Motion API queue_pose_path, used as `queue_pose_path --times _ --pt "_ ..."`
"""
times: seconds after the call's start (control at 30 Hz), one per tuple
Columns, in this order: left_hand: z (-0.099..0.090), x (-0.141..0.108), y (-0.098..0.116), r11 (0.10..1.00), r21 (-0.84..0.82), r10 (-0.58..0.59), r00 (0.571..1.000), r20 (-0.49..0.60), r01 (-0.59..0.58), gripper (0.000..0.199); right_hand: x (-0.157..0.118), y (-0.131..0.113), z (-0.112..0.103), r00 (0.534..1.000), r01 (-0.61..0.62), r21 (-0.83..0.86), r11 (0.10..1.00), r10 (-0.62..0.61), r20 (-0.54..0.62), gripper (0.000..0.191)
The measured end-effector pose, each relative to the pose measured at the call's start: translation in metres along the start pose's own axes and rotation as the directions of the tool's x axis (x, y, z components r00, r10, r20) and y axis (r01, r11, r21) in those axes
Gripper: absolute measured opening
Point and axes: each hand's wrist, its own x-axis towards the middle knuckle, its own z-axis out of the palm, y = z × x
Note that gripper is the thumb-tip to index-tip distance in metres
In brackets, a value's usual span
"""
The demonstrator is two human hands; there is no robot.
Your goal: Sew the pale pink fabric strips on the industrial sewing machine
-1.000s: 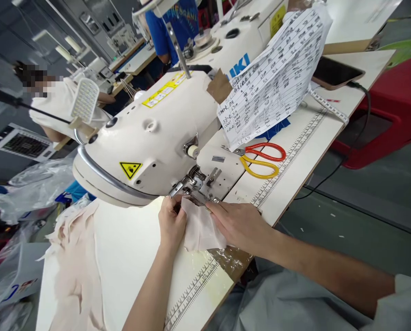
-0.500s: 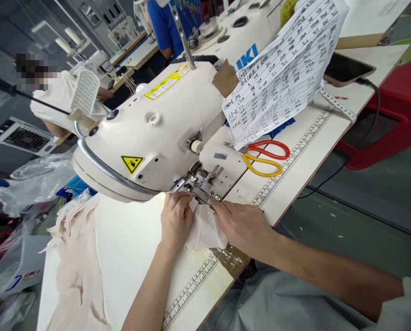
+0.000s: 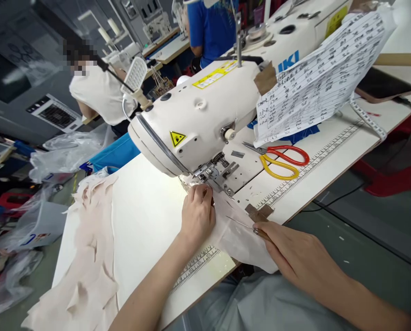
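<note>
A white sewing machine (image 3: 191, 115) stands on the table. Close to its needle area, my left hand (image 3: 198, 211) is closed, its fingertips pressed on pale pink cloth (image 3: 239, 234) at the presser foot. My right hand (image 3: 291, 253) lies to the lower right, closed round the wooden handle of a thin metal awl (image 3: 241, 223), whose shaft points left over the cloth. The cloth spreads between both hands and hangs over the table's front edge.
Red and yellow scissors (image 3: 283, 161) lie right of the needle area. A handwritten sheet (image 3: 318, 78) leans on the machine, beside a phone (image 3: 386, 85). More pale cloth (image 3: 91, 248) lies on the left of the table (image 3: 143, 230). Two people are in the background.
My right hand has moved away from the presser foot, down and to the right, and the awl now shows. More cloth is spread out. The whole view has shifted.
</note>
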Motion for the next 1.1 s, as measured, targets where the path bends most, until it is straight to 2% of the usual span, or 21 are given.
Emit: queue_pose_path --times 0.2,0.4,0.67,0.9,1.1 --pt "0.005 -0.013 0.0 0.997 -0.072 0.018 0.999 -0.039 -0.021 0.044 0.002 -0.002 0.001 0.999 0.042 -0.053 0.998 -0.042 0.0 0.029" --pt "0.003 -0.012 -0.007 0.989 -0.149 0.006 0.999 -0.035 -0.011 0.046 0.002 -0.002 0.001 0.999 0.038 -0.063 0.997 -0.037 0.024 0.028" --pt "0.006 -0.007 -0.009 0.993 -0.114 0.005 0.999 -0.04 -0.009 0.043 0.021 -0.004 -0.001 0.996 0.056 -0.124 0.991 -0.048 0.069 0.029" --pt "0.008 -0.007 -0.007 0.995 -0.088 0.047 0.998 -0.051 -0.052 0.042 0.023 -0.002 0.001 0.993 0.038 -0.117 0.992 -0.024 0.116 0.027" --pt "0.006 -0.007 -0.003 0.996 -0.087 0.01 0.999 -0.031 -0.013 0.041 0.032 -0.005 0.002 0.99 0.043 -0.11 0.993 -0.028 0.139 0.024"
